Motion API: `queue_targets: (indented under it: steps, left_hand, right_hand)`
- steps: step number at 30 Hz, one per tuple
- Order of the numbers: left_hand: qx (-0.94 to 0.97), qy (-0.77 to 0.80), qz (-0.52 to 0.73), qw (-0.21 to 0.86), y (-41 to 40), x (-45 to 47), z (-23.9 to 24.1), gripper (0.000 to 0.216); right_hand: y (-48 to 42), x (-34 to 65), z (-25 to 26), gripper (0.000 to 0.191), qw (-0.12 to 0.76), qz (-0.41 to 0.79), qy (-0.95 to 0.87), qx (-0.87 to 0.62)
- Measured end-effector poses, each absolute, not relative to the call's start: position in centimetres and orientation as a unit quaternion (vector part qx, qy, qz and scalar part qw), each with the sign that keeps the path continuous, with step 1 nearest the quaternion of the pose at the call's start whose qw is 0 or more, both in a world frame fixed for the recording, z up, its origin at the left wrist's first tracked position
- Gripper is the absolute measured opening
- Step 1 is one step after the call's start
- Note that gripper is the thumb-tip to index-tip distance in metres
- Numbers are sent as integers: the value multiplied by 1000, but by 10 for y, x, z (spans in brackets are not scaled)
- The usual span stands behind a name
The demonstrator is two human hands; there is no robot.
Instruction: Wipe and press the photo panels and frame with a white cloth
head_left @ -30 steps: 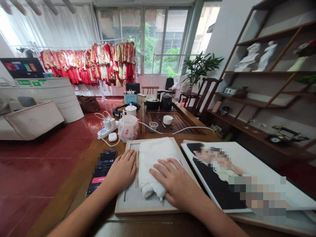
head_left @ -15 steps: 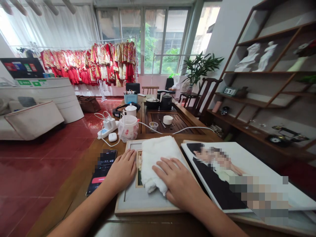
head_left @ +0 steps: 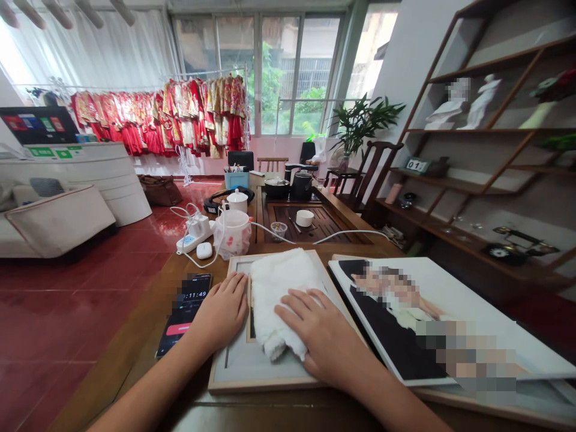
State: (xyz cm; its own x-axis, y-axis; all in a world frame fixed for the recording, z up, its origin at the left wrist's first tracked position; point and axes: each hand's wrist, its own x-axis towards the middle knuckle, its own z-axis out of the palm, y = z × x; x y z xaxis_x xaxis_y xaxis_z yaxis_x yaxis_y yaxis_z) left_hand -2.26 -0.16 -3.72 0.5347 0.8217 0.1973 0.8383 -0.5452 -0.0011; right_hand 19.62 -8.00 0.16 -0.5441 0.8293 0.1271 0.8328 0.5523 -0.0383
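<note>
A white towel [head_left: 274,288] lies folded over the middle of a wood-edged picture frame [head_left: 265,378], hiding most of the small picture inside it. My right hand [head_left: 315,330] rests flat on the towel's right part, fingers stretched out and slightly apart. On the frame's left border lies my left hand [head_left: 225,309], its fingers extended and pointing away from me, with no object in it. Just left of that hand a phone [head_left: 186,312] shows a running timer.
Right of the frame lies a large photo print [head_left: 405,312], partly pixelated. Beyond sit a plastic-wrapped container [head_left: 233,231], a power strip [head_left: 191,237], a white earbud case [head_left: 204,250] and a tea tray [head_left: 288,228]. A white cable [head_left: 342,233] crosses the tray.
The towel has shifted a little to the left under my right hand, covering more of the small picture. My left hand stays on the frame's edge.
</note>
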Motion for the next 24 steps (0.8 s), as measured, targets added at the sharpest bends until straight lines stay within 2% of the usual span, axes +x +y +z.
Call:
queue_targets:
  steps: [4, 13, 20, 24]
  left_hand:
    - [-874, -474, -92, 49, -1, -24, -40, 47]
    - [-876, -471, -91, 47, -2, -21, -35, 43]
    - [-873, -476, -95, 48, -2, -24, -39, 46]
    - [-873, -475, -96, 46, -2, -24, -40, 47]
  right_hand:
    - [-78, 197, 0, 61, 63, -29, -863, -500]
    - [-79, 196, 4, 65, 33, -1, -913, -408]
    - [-79, 198, -2, 53, 72, -28, -868, -491]
    - [-78, 198, -5, 58, 64, -32, -873, -483]
